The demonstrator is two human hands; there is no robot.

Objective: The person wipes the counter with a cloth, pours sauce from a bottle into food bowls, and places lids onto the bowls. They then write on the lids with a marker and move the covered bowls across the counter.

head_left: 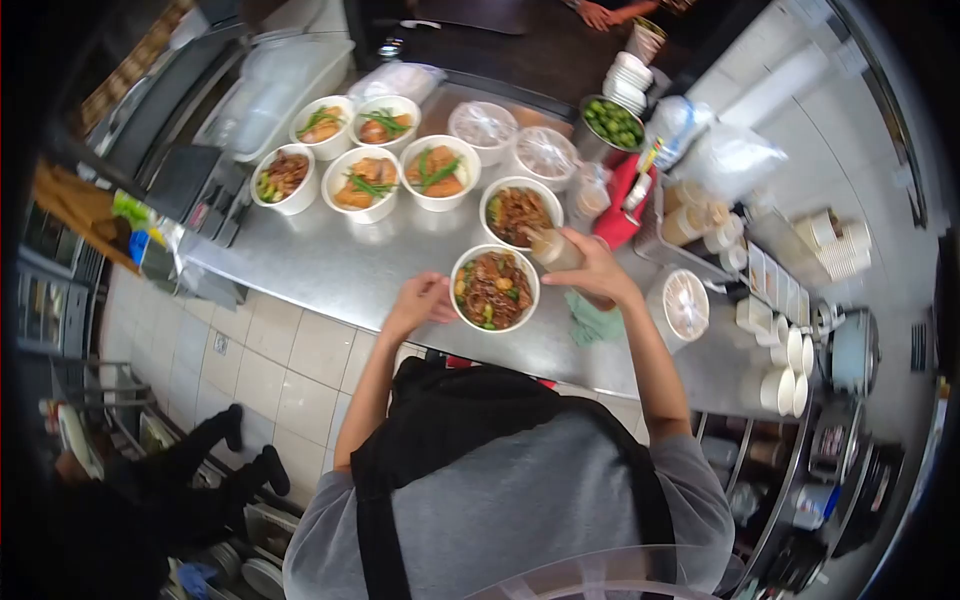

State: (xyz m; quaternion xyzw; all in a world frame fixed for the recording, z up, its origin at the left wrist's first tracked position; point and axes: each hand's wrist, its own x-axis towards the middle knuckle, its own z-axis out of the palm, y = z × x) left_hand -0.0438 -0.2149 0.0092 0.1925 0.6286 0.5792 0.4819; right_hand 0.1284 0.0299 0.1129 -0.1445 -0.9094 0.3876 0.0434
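Left hand (420, 305): centre of frame, fingers loosely bent, not clenched, nothing gripped; sits just left of the nearer bowl (493, 290), contact with the rim unclear. Right hand (598, 270): right of centre, wrapped round a squeeze bottle (554, 250), tilted, tip pointing upper left at the farther bowl (521, 212). Cannot tell if anything is coming out.

Both bowls at mid-frame, one behind the other on the metal counter (365, 275); brown meat with green pieces in each. Green cloth (595, 320) right of the nearer bowl, by the right forearm. Covered white tub (685, 305) further right.

Upper left to centre: five filled bowls (437, 172), four with orange-brown pieces and green beans, leftmost with darker meat. Two covered bowls (545, 155) top centre. Upper right: pot of green vegetables (612, 122), red object (625, 205). White cups (780, 388) at right.

Top edge: another person's hands (597, 15). Lower left: dark shoes (232, 428) of someone else, tiled floor (300, 345).
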